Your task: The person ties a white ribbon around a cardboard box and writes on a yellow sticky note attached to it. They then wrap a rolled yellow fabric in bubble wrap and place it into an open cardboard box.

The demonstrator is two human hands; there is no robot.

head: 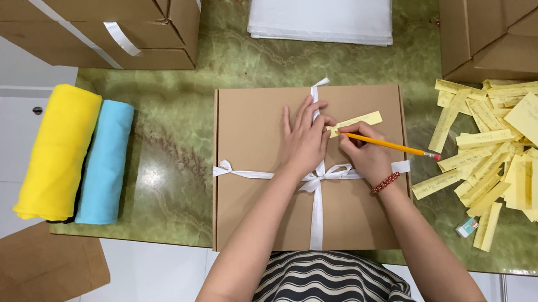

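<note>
- My left hand (305, 142) lies flat, fingers spread, on the ribboned cardboard box (251, 173).
- My right hand (363, 151) grips a pencil (388, 146), tip on a yellow paper strip (356, 122).

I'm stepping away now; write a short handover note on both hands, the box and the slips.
Left hand: flat on the box, pinning one end of a yellow slip.
Right hand: holds a pencil, tip on that slip.
Box: closed, mid-table, white ribbon already tied in a bow.
Slip pile: on the table to the right.
Done: box tied. Left: the slip is being written on; not attached.
</note>
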